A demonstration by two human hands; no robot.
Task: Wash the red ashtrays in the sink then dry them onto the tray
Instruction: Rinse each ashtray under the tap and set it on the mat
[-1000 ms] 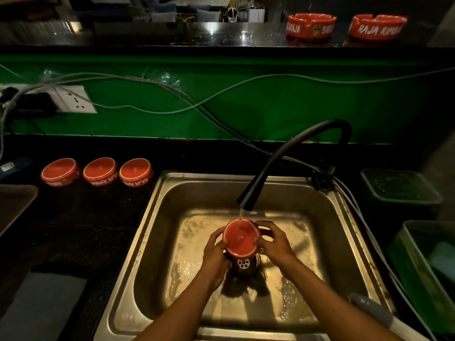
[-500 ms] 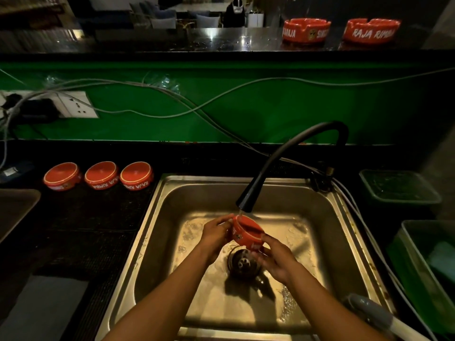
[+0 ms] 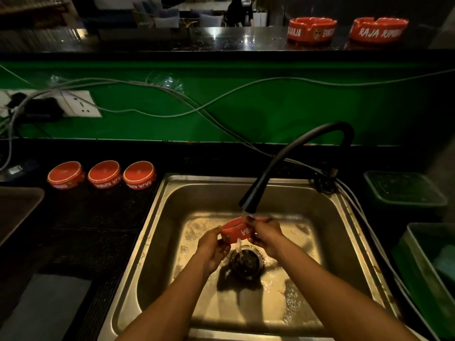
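shelf ashtray (image 3: pixel 380 30): "RAJA RIMBA" | counter ashtray (image 3: pixel 139 175): "RAJA", upside down | held ashtray (image 3: pixel 237 231): "BA"

A red ashtray (image 3: pixel 237 231) with white lettering on its side is seen over a dull steel-grey sink (image 3: pixel 157 232). The faucet (image 3: pixel 283 166) is matte black. Three red ashtrays (image 3: pixel 102 174) with white-edged rims and white lettering are set on a black worktop (image 3: pixel 81 230). Two more red ashtrays (image 3: pixel 347 29), also lettered in white, are shown on the dark upper ledge (image 3: pixel 172 40). The wall (image 3: pixel 246 107) is painted bright green and crossed by grey cables (image 3: pixel 172 114). Green bins (image 3: pixel 403 190) are visible too.
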